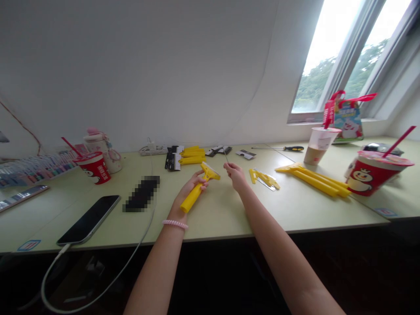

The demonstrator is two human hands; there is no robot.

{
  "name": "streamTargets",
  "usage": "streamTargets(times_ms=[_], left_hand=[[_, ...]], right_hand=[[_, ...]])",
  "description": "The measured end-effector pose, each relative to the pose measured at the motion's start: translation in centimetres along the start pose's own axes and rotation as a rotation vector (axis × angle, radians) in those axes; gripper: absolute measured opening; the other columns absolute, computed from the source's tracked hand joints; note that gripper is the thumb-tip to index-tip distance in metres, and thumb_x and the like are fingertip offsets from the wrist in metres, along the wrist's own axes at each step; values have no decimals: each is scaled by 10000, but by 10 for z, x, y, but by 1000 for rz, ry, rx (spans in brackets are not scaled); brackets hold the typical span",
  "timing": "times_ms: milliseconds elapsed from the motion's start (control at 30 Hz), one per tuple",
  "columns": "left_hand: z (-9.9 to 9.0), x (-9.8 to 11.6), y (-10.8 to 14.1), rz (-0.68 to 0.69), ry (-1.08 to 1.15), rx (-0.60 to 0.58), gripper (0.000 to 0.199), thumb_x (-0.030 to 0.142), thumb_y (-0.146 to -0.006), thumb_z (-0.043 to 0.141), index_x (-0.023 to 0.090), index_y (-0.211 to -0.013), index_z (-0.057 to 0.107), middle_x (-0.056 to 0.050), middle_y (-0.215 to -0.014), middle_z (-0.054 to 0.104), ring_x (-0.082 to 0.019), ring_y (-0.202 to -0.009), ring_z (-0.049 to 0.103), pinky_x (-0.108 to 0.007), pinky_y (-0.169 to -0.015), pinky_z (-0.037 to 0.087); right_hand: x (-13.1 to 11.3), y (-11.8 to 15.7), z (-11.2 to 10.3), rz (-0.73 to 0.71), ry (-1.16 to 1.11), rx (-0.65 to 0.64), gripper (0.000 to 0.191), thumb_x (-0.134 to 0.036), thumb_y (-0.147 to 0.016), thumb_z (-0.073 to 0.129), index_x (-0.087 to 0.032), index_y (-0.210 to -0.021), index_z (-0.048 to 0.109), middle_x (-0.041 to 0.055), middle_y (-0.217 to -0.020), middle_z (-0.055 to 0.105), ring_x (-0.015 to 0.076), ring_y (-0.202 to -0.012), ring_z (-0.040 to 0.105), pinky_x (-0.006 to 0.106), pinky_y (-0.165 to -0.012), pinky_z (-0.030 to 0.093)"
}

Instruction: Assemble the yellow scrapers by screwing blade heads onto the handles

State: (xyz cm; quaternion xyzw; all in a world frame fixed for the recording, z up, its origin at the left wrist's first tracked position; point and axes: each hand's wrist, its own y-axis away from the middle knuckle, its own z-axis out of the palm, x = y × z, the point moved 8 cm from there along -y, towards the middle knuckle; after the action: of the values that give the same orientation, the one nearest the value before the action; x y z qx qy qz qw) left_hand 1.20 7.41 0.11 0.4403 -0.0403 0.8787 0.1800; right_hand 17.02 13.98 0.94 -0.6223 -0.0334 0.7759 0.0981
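My left hand (192, 185) is closed around a yellow scraper (191, 199), its wide head tilted up and to the right. To the right of that head, my right hand (235, 174) pinches a thin, dark, rod-like piece (225, 152) that points up; its exact kind cannot be made out. Small yellow plastic parts (267, 179) lie on the table beside my right wrist. Farther right rest several long-handled yellow scrapers (311, 179). Behind my left hand are yellow handles (193, 155) and black-and-white packets (172, 158).
A screwdriver (293, 148) lies at the back right. Drink cups (367, 177) stand at the right, one close to the scrapers. On the left are a red cup (95, 169), a bottle (113, 159) and a phone (90, 220) whose cable (139, 245) hangs over the table's front edge.
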Motion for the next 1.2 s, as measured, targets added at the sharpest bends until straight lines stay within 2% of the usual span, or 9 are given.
streamTargets(times_ms=[100,200,433,633,833,1000,1200], left_hand=[[11,-5,4,-22,-138,-95,645,2,-650,537,213,-1247,416,-63,-852,558,-52,-557,507,-121,-437,370],[14,-8,6,-32,-203,-118,622,17,-660,542,201,-1243,428,-44,-776,549,-56,-539,503,-127,-437,374],[18,-8,7,-36,-185,-149,597,9,-658,550,190,-1220,460,-41,-785,553,-39,-502,483,-126,-431,372],[22,-5,10,-23,-182,-176,601,10,-669,547,186,-1234,447,-75,-857,562,-43,-531,491,-129,-438,366],[25,-5,12,-23,-239,-157,624,18,-665,534,182,-1255,417,-23,-742,533,-43,-501,472,-133,-430,345],[21,-5,10,-8,-267,-157,608,26,-661,543,173,-1238,422,-28,-727,553,-59,-517,496,-150,-452,357],[9,-10,4,-24,-301,-148,563,42,-665,559,154,-1205,446,-29,-677,555,-65,-495,493,-161,-466,373]], right_hand=[[-6,13,27,12,-56,-160,339,-436,-487,713,-174,-650,573,-38,-579,505,74,-517,403,215,-480,308],[-8,23,39,14,-48,-237,355,-443,-487,723,-166,-654,575,-26,-589,515,94,-550,452,220,-494,350],[-19,26,39,-112,84,-255,319,-436,-530,693,-161,-659,598,-22,-599,490,96,-555,439,212,-473,352],[-22,23,35,-198,202,-213,295,-438,-567,658,-168,-675,609,-20,-600,474,99,-557,421,216,-481,355],[-35,27,36,-342,303,-193,237,-398,-589,649,-173,-651,614,-14,-664,482,94,-584,422,222,-525,365],[-30,27,36,-273,187,-202,299,-435,-563,677,-183,-658,547,-64,-541,379,69,-484,353,200,-450,317],[-16,25,40,-171,173,-257,332,-452,-530,693,-167,-615,545,-54,-514,447,72,-478,395,203,-452,320]])
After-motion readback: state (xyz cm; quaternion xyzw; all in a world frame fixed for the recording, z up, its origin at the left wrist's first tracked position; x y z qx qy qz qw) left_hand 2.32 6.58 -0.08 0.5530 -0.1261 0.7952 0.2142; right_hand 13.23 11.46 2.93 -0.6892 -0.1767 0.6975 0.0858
